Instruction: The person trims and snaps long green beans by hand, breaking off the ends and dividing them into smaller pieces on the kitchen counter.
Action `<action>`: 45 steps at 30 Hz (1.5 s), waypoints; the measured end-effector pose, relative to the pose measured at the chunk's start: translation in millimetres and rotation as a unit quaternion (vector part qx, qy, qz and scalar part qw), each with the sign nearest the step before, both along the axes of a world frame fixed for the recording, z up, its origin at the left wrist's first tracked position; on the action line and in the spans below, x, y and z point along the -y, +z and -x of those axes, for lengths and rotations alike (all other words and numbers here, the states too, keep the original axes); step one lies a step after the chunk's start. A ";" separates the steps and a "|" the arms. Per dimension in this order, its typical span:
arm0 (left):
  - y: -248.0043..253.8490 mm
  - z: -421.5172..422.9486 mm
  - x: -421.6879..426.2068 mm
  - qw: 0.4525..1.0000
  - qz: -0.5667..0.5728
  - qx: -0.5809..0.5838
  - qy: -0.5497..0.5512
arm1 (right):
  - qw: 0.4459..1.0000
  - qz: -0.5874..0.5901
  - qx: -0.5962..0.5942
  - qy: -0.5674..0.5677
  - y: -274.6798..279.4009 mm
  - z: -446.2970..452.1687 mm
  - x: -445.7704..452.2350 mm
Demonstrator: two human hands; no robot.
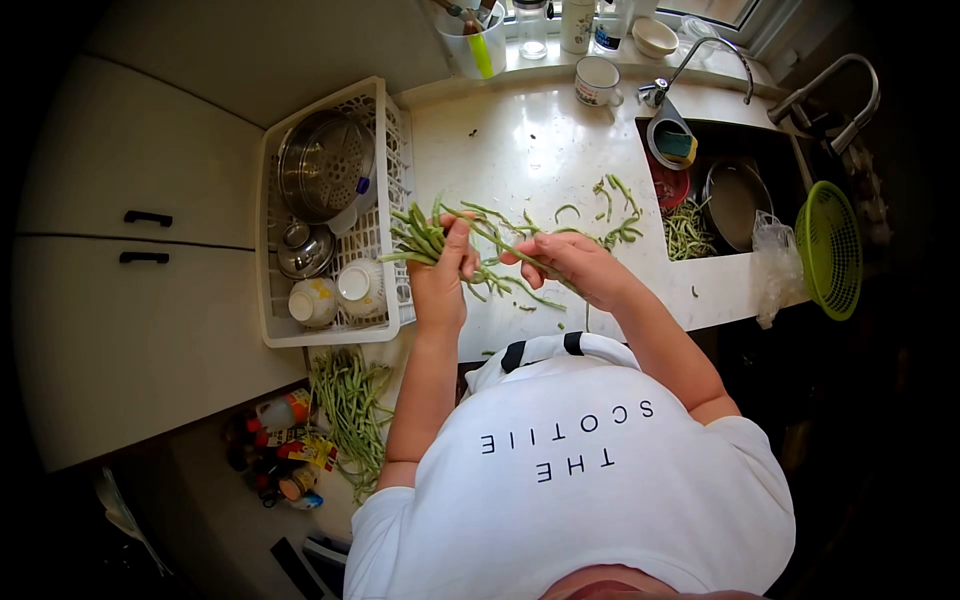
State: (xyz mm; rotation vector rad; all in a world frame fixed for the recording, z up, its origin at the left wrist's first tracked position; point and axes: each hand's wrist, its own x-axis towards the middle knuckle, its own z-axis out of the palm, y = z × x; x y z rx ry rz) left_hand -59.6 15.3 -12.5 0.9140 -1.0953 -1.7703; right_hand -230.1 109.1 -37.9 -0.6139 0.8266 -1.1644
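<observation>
My left hand [440, 275] is closed around a bunch of long green beans [420, 232], whose ends stick out on the left. One long bean [497, 240] stretches from this hand across to my right hand [578, 268], whose thumb and fingers pinch along it. Below and between the hands, more loose beans [535, 293] lie on the white counter [510, 150]. Short bean pieces [622, 225] are scattered to the right, beyond my right hand. A large heap of whole beans [350, 410] lies beside my left forearm.
A white dish rack [390, 200] with bowls and steel pots stands left. At right is a sink [690, 135] holding beans [688, 230] and a pan [738, 205]. A green colander [830, 250] and plastic bag [775, 255] sit by it. A mug [597, 82] stands behind; bottles [285, 410] lower left.
</observation>
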 end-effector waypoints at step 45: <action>-12.3 -7.1 -7.8 0.967 -0.083 0.131 -0.202 | 0.593 0.381 -0.691 -0.161 10.7 8.0 5.0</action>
